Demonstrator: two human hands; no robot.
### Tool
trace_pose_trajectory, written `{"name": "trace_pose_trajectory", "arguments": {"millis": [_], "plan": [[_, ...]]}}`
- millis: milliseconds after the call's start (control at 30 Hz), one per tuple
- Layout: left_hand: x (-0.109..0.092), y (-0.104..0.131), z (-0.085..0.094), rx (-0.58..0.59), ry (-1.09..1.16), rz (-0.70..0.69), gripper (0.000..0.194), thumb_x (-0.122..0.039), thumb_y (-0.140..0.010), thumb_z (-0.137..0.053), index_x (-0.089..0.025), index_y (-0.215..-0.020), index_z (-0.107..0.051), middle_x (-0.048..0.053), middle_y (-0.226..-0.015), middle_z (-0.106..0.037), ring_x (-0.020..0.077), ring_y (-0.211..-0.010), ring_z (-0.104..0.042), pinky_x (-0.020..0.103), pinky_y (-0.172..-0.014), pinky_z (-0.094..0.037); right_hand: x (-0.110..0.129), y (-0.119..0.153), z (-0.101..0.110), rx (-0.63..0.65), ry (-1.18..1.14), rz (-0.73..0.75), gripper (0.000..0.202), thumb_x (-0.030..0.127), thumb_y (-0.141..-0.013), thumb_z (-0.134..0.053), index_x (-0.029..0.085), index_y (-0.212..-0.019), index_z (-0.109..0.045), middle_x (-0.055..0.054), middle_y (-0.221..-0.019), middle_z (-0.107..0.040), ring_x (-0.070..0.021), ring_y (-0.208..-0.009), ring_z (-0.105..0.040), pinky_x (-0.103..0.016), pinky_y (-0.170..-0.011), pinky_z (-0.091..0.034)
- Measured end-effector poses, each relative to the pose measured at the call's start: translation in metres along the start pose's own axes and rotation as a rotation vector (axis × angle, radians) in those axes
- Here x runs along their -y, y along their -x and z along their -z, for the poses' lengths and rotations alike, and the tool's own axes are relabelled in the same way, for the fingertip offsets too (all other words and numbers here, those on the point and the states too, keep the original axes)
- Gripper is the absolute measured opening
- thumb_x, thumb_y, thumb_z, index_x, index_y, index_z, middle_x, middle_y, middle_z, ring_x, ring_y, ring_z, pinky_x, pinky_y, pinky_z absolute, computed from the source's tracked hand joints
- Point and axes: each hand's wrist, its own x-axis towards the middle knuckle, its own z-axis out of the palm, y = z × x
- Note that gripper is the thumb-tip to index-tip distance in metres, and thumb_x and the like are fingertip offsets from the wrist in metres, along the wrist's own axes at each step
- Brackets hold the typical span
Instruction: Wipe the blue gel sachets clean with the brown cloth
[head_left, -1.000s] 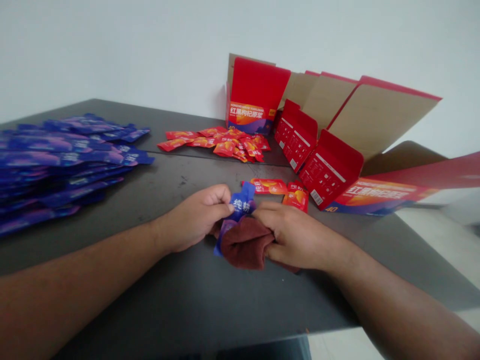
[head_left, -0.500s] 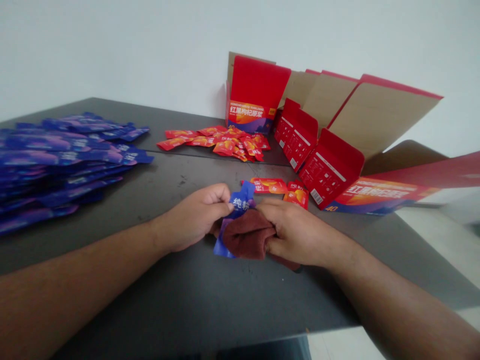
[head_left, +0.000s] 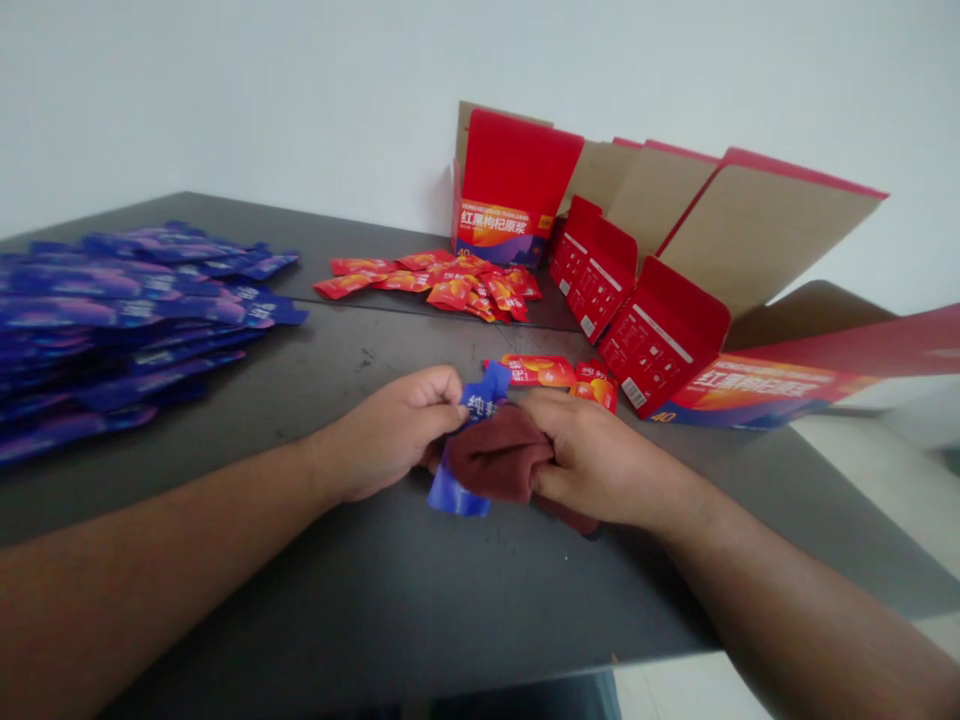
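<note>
Pinched by its left edge in my left hand (head_left: 401, 430) is a blue sachet (head_left: 459, 495) with white lettering near its top. My right hand (head_left: 596, 455) is closed on a folded brown cloth (head_left: 501, 455), which lies against the sachet's face and covers its middle. Just beyond my hands, two red sachets (head_left: 540, 371) rest on the table, one partly behind my right hand.
A large pile of blue sachets (head_left: 135, 310) lies at left. Red sachets (head_left: 450, 283) are heaped at the back, before an open red box (head_left: 517, 170). More open boxes (head_left: 660, 330) stand along the right of the dark table (head_left: 360, 600).
The cloth in my right hand has shifted slightly upward over the blue sachet, showing more of its lower end. My left hand has stayed in place.
</note>
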Motion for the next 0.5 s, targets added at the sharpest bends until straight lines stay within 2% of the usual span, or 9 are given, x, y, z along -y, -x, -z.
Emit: {"name": "trace_pose_trajectory", "arguments": {"millis": [100,133,200,333,400,500], "plan": [[-0.0012,0.0009,-0.0010,0.006,-0.017,0.013,0.021,-0.024,-0.088,-0.071,-0.022,-0.085,-0.051,-0.004,-0.069,-0.059,0.0111,-0.057,-0.057,0.021,-0.054,-0.044,-0.0022,-0.0035,0.0020,-0.201,0.040,-0.149,0.030,0.014,-0.085,-0.070,0.021,-0.113,-0.074,-0.007,-0.107,-0.077,-0.0250,-0.099,-0.071,-0.037,-0.087,-0.052],[-0.0014,0.0013,-0.0011,0.010,-0.027,0.011,0.020,-0.024,-0.088,-0.070,-0.022,-0.085,-0.051,-0.004,-0.069,-0.059,0.0106,-0.057,-0.056,0.020,-0.054,-0.044,-0.0031,-0.0043,0.0022,-0.229,0.049,-0.169,0.030,0.014,-0.086,-0.069,0.021,-0.115,-0.074,-0.007,-0.108,-0.077,-0.0253,-0.100,-0.071,-0.037,-0.088,-0.051],[-0.0013,0.0015,-0.0011,0.006,-0.035,0.004,0.019,-0.024,-0.088,-0.070,-0.021,-0.084,-0.052,-0.004,-0.068,-0.059,0.0101,-0.056,-0.056,0.020,-0.054,-0.043,-0.0041,-0.0041,0.0014,-0.208,0.047,-0.137,0.030,0.012,-0.084,-0.069,0.021,-0.113,-0.073,-0.006,-0.107,-0.077,-0.0243,-0.100,-0.070,-0.036,-0.088,-0.051],[0.0008,-0.0002,0.0001,-0.001,-0.007,-0.015,0.020,-0.024,-0.086,-0.071,-0.021,-0.083,-0.051,-0.003,-0.071,-0.060,0.0108,-0.060,-0.058,0.021,-0.057,-0.046,-0.0020,0.0005,-0.0022,-0.002,0.006,0.053,0.022,0.007,-0.078,-0.069,0.020,-0.096,-0.068,-0.003,-0.100,-0.073,-0.0205,-0.095,-0.067,-0.032,-0.083,-0.050],[0.0017,-0.0011,0.0011,0.003,-0.004,-0.032,0.020,-0.024,-0.087,-0.071,-0.021,-0.084,-0.052,-0.003,-0.074,-0.061,0.0110,-0.061,-0.059,0.022,-0.059,-0.047,-0.0007,0.0017,-0.0024,0.067,-0.011,0.076,0.022,0.006,-0.077,-0.069,0.020,-0.093,-0.067,-0.004,-0.101,-0.073,-0.0199,-0.094,-0.067,-0.031,-0.082,-0.050],[0.0015,-0.0011,0.0018,0.009,-0.021,-0.015,0.020,-0.025,-0.087,-0.071,-0.022,-0.085,-0.052,-0.003,-0.071,-0.060,0.0115,-0.058,-0.058,0.023,-0.057,-0.046,-0.0017,-0.0007,0.0003,-0.027,-0.013,-0.032,0.030,0.006,-0.079,-0.069,0.021,-0.104,-0.072,-0.004,-0.105,-0.076,-0.0215,-0.098,-0.069,-0.033,-0.086,-0.051]]}}
